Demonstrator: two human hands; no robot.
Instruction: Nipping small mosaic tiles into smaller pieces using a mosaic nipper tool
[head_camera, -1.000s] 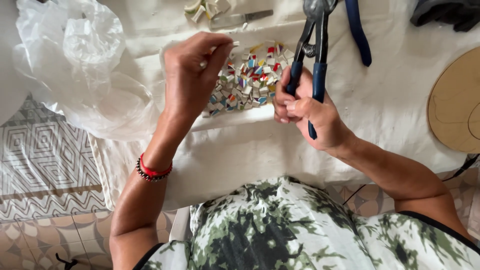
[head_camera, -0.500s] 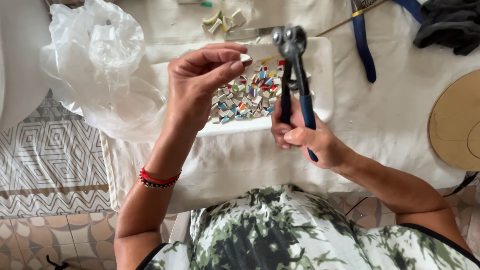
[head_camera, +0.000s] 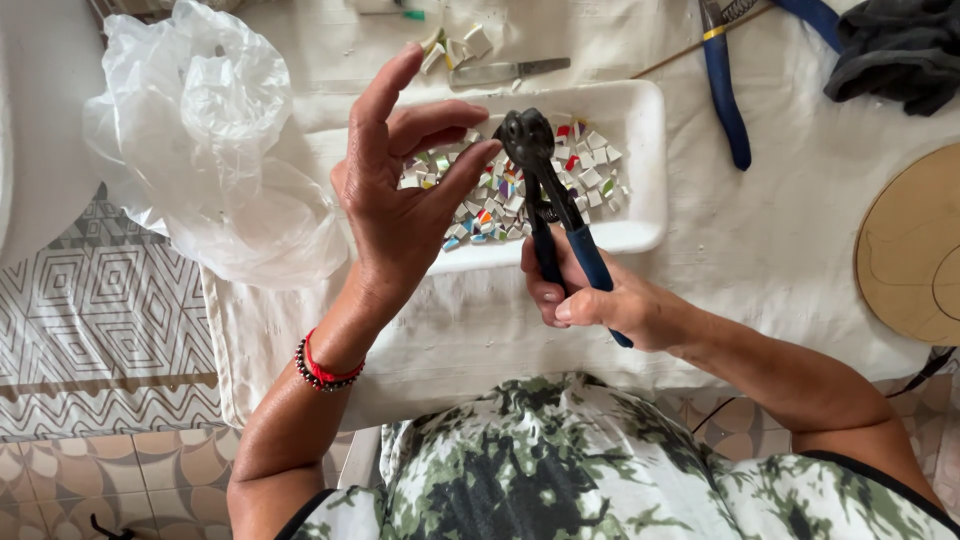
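Note:
My right hand (head_camera: 605, 305) grips the blue handles of a pair of black-headed tile nippers (head_camera: 532, 145), held upright over a white rectangular tray (head_camera: 648, 175). The tray holds several small coloured and white tile pieces (head_camera: 592, 168). My left hand (head_camera: 400, 205) is raised beside the nippers with its fingers spread and the index finger pointing up. Its thumb tip touches the side of the nipper head. I see nothing clearly held in that hand. A red and black beaded bracelet (head_camera: 325, 368) circles my left wrist.
A crumpled clear plastic bag (head_camera: 215, 150) lies left of the tray on the white cloth. Beyond the tray lie a metal blade (head_camera: 505, 72) and tile shards (head_camera: 455, 45). Blue-handled pliers (head_camera: 725, 95), a dark cloth (head_camera: 900, 50) and a round wooden board (head_camera: 915, 250) sit to the right.
My left hand went from a pinch to spread fingers, thumb against the nipper head. My right hand lowered the nippers and tilted them left, over the tray.

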